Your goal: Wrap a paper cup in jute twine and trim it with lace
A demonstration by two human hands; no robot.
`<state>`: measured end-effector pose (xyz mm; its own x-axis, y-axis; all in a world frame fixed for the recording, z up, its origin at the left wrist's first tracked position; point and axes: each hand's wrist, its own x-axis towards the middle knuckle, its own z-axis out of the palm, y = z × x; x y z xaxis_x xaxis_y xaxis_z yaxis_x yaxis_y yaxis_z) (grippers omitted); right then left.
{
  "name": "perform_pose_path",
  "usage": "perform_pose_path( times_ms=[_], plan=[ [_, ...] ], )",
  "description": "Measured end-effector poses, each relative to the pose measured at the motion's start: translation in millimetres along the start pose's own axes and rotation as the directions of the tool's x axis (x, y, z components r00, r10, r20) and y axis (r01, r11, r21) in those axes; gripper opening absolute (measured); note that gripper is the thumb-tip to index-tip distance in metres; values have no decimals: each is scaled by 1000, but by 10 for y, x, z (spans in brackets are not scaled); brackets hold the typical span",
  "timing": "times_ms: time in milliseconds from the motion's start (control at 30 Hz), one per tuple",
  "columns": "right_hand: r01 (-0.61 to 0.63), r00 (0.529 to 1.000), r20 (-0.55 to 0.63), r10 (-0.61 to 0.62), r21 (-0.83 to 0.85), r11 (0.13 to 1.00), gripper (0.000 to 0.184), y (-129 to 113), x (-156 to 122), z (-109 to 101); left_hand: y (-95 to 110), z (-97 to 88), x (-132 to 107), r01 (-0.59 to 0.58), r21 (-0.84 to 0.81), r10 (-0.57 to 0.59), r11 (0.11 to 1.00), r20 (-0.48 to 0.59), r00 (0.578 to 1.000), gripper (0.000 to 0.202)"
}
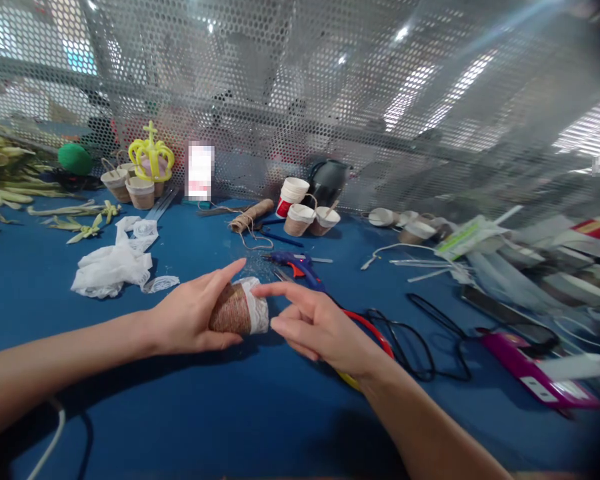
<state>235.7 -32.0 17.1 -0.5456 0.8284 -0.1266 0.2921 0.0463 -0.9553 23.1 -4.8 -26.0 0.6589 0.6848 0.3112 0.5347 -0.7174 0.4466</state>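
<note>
My left hand (190,317) grips a paper cup wrapped in brown twine (233,310), held on its side just above the blue table (260,413). A band of white lace (257,310) circles the cup's rim. The fingers of my right hand (315,323) are stretched out, and the index fingertip touches the lace band. A blue glue gun (300,265) lies just behind my hands.
White lace scraps (113,267) lie at the left. A twine spool (250,215), more cups (300,217), a yellow crown (151,157) and a green ball (75,159) stand along the perforated back screen. Black cables (430,347), scissors with red handles (375,330) and a magenta box (535,373) sit at the right.
</note>
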Motion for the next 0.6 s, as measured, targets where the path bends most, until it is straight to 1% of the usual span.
perform_pose_path(
  times_ms=[67, 133, 200, 233, 267, 333, 400, 467, 533, 600],
  plan=[
    [14, 999, -42, -14, 2, 1000, 33, 0, 3, 1, -4, 2, -6, -34, 50, 33, 998, 3, 999, 89],
    [55, 986, -160, -50, 27, 998, 31, 3, 15, -8, -11, 2, -7, -54, 96, 53, 994, 14, 999, 89],
    [85, 949, -305, -73, 27, 996, 24, 18, 41, -21, -16, 4, -5, -56, 140, 55, 989, 7, 998, 89],
    [80, 938, -339, -73, 5, 997, 20, 34, 60, -25, -15, 5, -4, -52, 160, 53, 986, -3, 999, 89],
    [62, 940, -333, -68, -28, 998, 19, 54, 80, -23, -11, 7, -3, -48, 182, 51, 982, -15, 999, 90],
    [33, 968, -245, -53, -84, 996, 19, 104, 121, 0, 9, 12, -3, -55, 234, 62, 971, -26, 998, 91],
    [34, 982, -181, -46, -67, 997, 20, 155, 152, 46, 36, 16, -6, -86, 293, 94, 952, -13, 995, 91],
    [32, 980, -198, -33, -8, 999, 18, 188, 164, 99, 59, 16, -8, -136, 330, 139, 934, 13, 990, 89],
    [18, 974, -224, -13, 21, 1000, 14, 188, 156, 143, 63, 4, -2, -176, 302, 177, 937, 26, 984, 91],
    [13, 975, -220, -18, -26, 1000, 10, 159, 132, 170, 44, -22, 17, -151, 192, 157, 970, -14, 988, 98]
  ],
)
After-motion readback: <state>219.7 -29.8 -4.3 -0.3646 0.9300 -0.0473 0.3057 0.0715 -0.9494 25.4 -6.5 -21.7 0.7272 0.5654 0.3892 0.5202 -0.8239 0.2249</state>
